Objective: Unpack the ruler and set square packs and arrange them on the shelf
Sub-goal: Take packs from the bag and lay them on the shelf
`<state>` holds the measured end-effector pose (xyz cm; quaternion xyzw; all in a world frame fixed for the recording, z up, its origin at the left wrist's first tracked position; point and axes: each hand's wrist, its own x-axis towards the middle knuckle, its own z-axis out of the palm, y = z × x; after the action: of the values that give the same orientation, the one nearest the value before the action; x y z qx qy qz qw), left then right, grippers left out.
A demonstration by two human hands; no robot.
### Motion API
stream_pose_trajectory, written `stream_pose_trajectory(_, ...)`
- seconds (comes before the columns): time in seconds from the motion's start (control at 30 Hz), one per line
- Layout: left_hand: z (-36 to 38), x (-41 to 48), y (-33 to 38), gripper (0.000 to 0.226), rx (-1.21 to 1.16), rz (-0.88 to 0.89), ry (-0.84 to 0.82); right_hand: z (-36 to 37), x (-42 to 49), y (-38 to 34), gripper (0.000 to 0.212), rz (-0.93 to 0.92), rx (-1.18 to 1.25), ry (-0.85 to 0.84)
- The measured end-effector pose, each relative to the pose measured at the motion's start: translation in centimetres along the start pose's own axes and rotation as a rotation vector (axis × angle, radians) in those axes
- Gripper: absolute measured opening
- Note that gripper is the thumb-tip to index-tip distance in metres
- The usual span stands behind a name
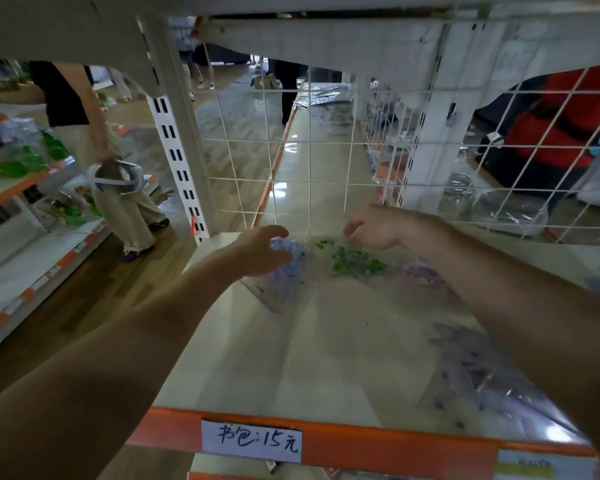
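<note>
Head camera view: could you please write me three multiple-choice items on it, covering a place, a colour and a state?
1. Where on the shelf does the green-printed pack lie?
A. Toward the back, near the wire grid
B. At the near end
C. Hanging off the left side

2. What colour is the shelf's front lip?
A. Blue
B. Green
C. Orange

3. What is the left hand doing?
A. Lying flat and empty
B. Gripping the blue-printed pack
C. Holding a pen

Answers: 1 A, the pack lies just before the grid; 2 C, the lip nearest the camera is orange; 3 B, its fingers curl round the pack's far end.
</note>
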<state>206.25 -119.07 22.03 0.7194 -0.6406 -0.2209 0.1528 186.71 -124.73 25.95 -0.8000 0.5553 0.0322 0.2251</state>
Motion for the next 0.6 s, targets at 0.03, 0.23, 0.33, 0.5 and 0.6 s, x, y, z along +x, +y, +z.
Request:
stream_pose_trajectory(0.03,0.3,0.4,0.1,0.064,0.091,0.015,-0.053,0.8,0.3,-0.3,0.044,0.010,-0.059,-0.015)
stream_pose_trajectory(0.23,1.8,1.0,0.7,0.068,0.343,0.069,-0.199,4.0,2.4,-1.6,0.058,0.098,-0.218,0.014)
stream_pose_trajectory(0.33,1.0,0.9,0.1,0.065,0.372,0.079,-0.221,4.6,2.8,-1.9,0.073,0.104,-0.252,0.008)
stream_pose_trajectory(0.5,-0.6,0.3,-1.6,0.063,0.393,0.063,-0.218,5.3,2.7,-3.3,0.068,0.049,-0.203,0.008)
stream_pose_trajectory(0.6,-1.4,0.3,-2.5,0.065,0.415,0.035,-0.216,6.1,3.1,-4.4,0.058,-0.006,-0.188,0.040)
